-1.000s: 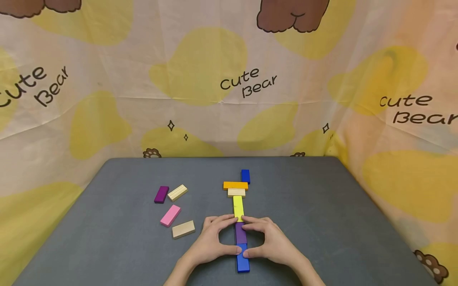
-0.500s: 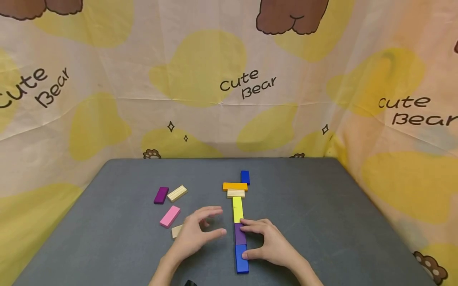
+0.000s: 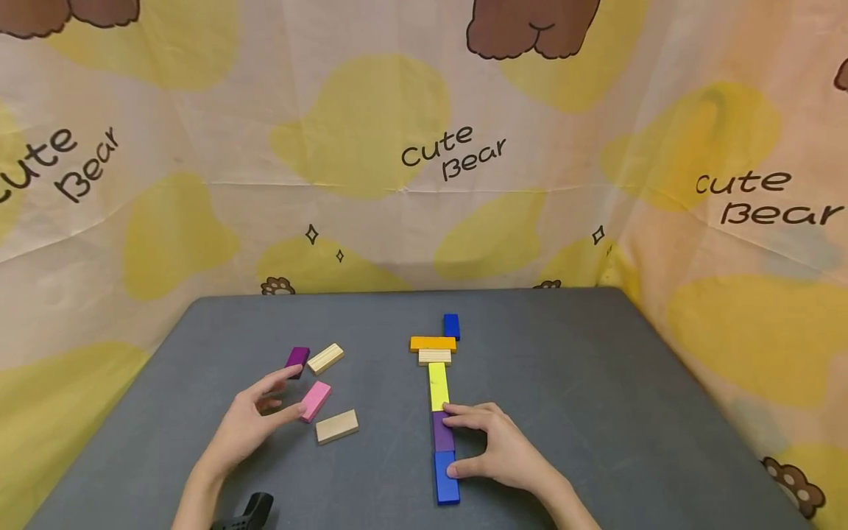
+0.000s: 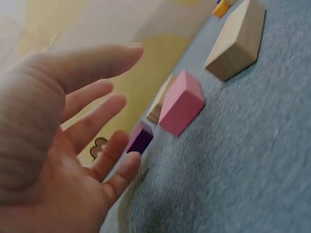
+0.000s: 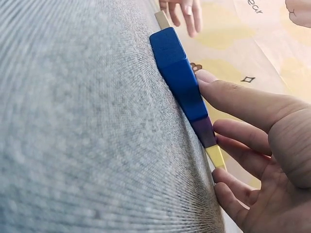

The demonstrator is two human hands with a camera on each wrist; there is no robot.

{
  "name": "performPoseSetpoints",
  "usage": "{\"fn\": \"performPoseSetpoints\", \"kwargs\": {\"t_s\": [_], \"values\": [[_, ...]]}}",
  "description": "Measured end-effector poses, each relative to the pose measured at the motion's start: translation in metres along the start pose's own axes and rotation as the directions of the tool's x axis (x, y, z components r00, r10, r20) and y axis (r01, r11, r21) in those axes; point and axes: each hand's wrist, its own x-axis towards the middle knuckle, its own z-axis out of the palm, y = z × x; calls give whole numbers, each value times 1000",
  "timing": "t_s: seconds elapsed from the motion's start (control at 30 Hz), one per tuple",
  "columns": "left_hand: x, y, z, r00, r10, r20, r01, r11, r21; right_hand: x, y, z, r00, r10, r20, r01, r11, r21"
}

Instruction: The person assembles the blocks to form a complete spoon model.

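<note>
My left hand (image 3: 248, 423) is spread above the left-side blocks, its thumb by the pink block (image 3: 316, 402) and its fingertips over the dark purple block (image 3: 298, 358). The left wrist view shows a gap between that hand and the pink block (image 4: 182, 104); nothing is in its grasp. My right hand (image 3: 500, 445) rests along the right side of a row of blocks. Its thumb touches the blue block (image 3: 447, 486) and its fingers lie by the purple block (image 3: 443, 433). Beyond these, end to end, lies the yellow block (image 3: 438, 384).
At the row's far end a plain wood block (image 3: 434, 357) and an orange block (image 3: 433, 344) lie crosswise, with a dark blue block (image 3: 451, 325) behind. Two more wood blocks, one ridged (image 3: 325, 358) and one smooth (image 3: 337, 427), lie on the left of the grey table (image 3: 596, 383).
My left hand has let go of the row and moved left, past the smooth wood block, to the pink and dark purple blocks. My right hand has stayed at the row.
</note>
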Motion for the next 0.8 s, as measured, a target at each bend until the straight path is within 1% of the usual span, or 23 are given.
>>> {"fn": "performPoseSetpoints", "kwargs": {"t_s": [0.1,0.27,0.5,0.63,0.7,0.8], "values": [[0,-6,-2,999,-12,47,13,1000,-15,1,1,0,1000,4,0,-4,1000,6],[2,-12,2,994,16,109,-15,1000,-11,2,2,1,1000,10,1,-10,1000,8],[5,-13,5,990,-6,140,7,1000,-13,1,0,1,1000,16,-2,-16,1000,17],[6,-13,5,987,-5,163,9,1000,-23,1,1,0,1000,13,-2,-13,1000,15],[6,-13,5,985,4,175,0,1000,-26,1,1,1,1000,10,-3,-10,1000,12],[5,-13,7,982,34,184,-31,999,-23,1,1,1,1000,3,-3,-3,1000,12]]}}
